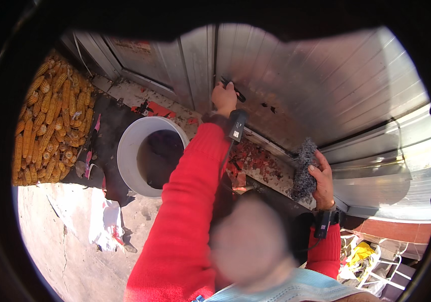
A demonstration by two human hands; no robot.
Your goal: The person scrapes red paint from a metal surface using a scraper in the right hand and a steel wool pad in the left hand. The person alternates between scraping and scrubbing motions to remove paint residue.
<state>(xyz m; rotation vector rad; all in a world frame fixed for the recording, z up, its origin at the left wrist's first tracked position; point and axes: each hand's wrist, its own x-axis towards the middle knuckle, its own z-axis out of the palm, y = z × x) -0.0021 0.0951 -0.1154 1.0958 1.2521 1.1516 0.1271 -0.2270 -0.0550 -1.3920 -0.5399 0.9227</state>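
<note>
My left hand (225, 99) is closed around a slim black tool (238, 93), held against the lower part of a metal door panel (268, 109). What kind of tool it is cannot be told. On the right, my right hand (321, 181) grips a dark grey, shaggy scrubbing pad or cloth (305, 171) beside the door's lower edge. Dark marks and a brownish stain show on the panel between the hands. Left of my left forearm stands a white plastic bucket (124, 158) with dark, murky water in it.
Corn cobs (49, 124) are heaped at the left. Red paper scraps (255, 158) litter the sill under the door. A white torn sheet (104, 222) lies on the concrete floor. A white metal rack (389, 270) with a yellow item stands at lower right. Something blurred hides the lower middle.
</note>
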